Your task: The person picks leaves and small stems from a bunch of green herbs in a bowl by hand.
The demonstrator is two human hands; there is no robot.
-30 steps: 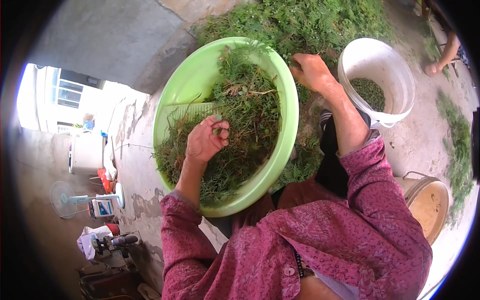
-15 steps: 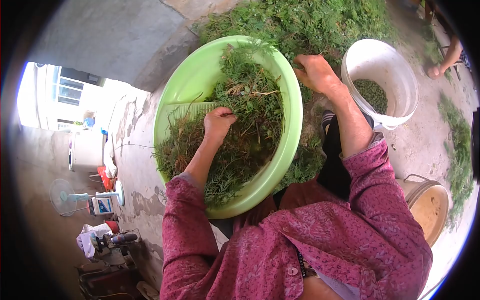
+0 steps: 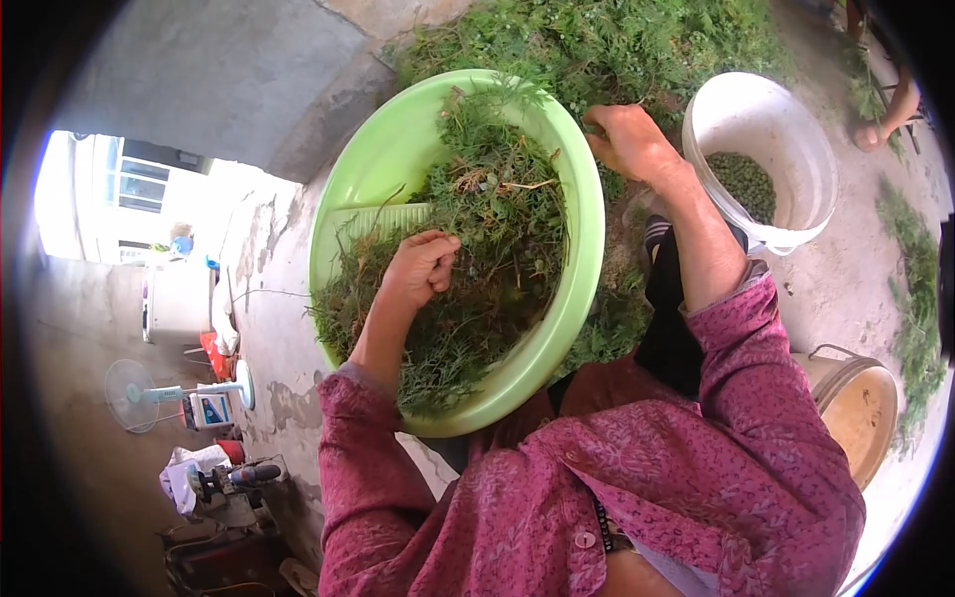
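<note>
A light green plastic basin [image 3: 383,159] is tilted toward me and holds a heap of green plant stems [image 3: 497,229]. My left hand [image 3: 423,267] is inside the basin with its fingers curled around some of the stems. My right hand [image 3: 629,139] grips the basin's far right rim, at the edge of a pile of the same plants on the ground. To the right of that hand stands a white bucket [image 3: 741,109] with small green pods [image 3: 744,184] at its bottom.
Loose plant cuttings [image 3: 617,40] cover the ground behind the basin. A metal pot [image 3: 860,398] stands at the right. Another person's foot [image 3: 875,134] shows at the far right. A fan [image 3: 134,393] and clutter lie at the left.
My left hand reached deeper into the stems, then drew back a little with fingers closed on them. My right hand stayed on the rim.
</note>
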